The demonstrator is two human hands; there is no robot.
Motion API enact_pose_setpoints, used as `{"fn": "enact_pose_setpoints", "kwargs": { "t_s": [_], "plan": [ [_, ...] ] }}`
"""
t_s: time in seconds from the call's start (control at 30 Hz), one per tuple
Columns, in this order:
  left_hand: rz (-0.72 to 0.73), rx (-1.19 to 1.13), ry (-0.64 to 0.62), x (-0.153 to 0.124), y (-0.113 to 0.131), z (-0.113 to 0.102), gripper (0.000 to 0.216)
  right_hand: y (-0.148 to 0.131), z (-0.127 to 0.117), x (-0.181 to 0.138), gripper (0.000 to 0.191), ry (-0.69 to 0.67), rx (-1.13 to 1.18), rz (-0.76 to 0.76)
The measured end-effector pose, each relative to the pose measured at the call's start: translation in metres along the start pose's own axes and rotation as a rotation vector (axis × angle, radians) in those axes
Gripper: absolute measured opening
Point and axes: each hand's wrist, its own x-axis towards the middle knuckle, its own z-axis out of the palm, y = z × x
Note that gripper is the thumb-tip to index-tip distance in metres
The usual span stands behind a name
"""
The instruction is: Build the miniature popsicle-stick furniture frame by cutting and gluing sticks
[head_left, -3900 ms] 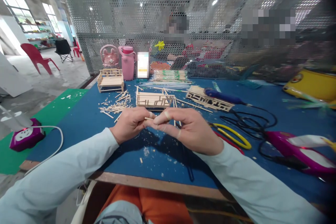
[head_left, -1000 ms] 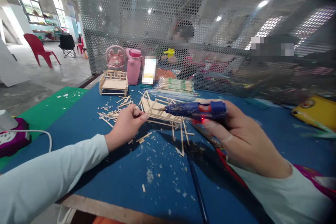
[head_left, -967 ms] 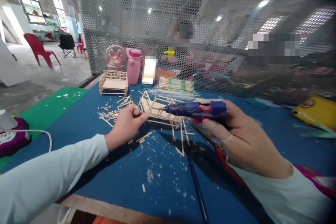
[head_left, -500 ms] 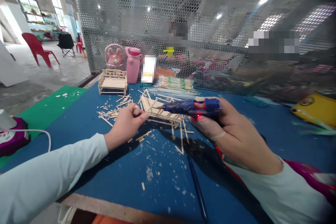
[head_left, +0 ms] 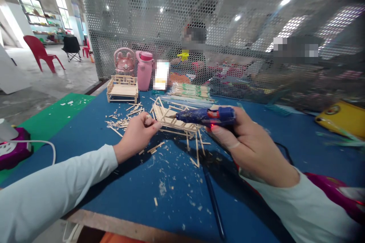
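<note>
My right hand (head_left: 251, 140) is wrapped round a blue hot glue gun (head_left: 196, 115), whose red light glows near my thumb. The gun's nozzle points left, over a small model made of wooden sticks (head_left: 182, 124); whether the tip touches it I cannot tell. At the left end of that model is my left hand (head_left: 138, 131), its thumb and fingers closed in a pinch on the model's edge. Several loose wooden sticks (head_left: 122, 123) and offcuts lie beside my left hand. A finished-looking miniature stick bench (head_left: 122, 89) stands farther back on the left.
Behind the bench stand a pink bottle (head_left: 145, 70) and a pink bear-eared item (head_left: 124, 60). Bundled sticks (head_left: 190, 90) lie by the perforated metal screen (head_left: 239, 68). A dark blue pen-like rod (head_left: 214, 205) lies in front; purple power strips (head_left: 15, 148) sit at both sides.
My right hand and the glue gun have shifted slightly left. My left hand and the stick model have stayed in place.
</note>
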Motion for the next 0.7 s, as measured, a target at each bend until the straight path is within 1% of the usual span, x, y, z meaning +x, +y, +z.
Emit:
{"fn": "enact_pose_setpoints", "kwargs": {
  "t_s": [0.07,0.17,0.3,0.47,0.57,0.7],
  "plan": [
    [-0.002,-0.002,0.010,0.000,0.000,0.000,0.039,-0.001,-0.001,0.000,0.015,0.006,0.003,-0.008],
    [-0.014,-0.042,0.018,0.000,0.000,0.000,0.040,0.000,-0.001,-0.001,0.017,0.059,0.014,-0.019],
    [-0.071,-0.192,0.013,0.001,0.001,0.001,0.041,0.004,0.002,-0.003,0.017,0.165,0.032,-0.029],
    [-0.134,-0.333,-0.013,-0.003,0.007,0.002,0.042,0.006,0.009,-0.007,0.019,0.276,0.028,-0.086],
    [-0.187,-0.414,-0.035,-0.009,0.013,0.002,0.042,0.005,0.011,-0.008,0.023,0.311,0.003,-0.101],
    [-0.231,-0.463,-0.053,-0.018,0.019,0.000,0.044,0.004,0.010,-0.010,0.025,0.314,0.025,-0.156]
  ]
}}
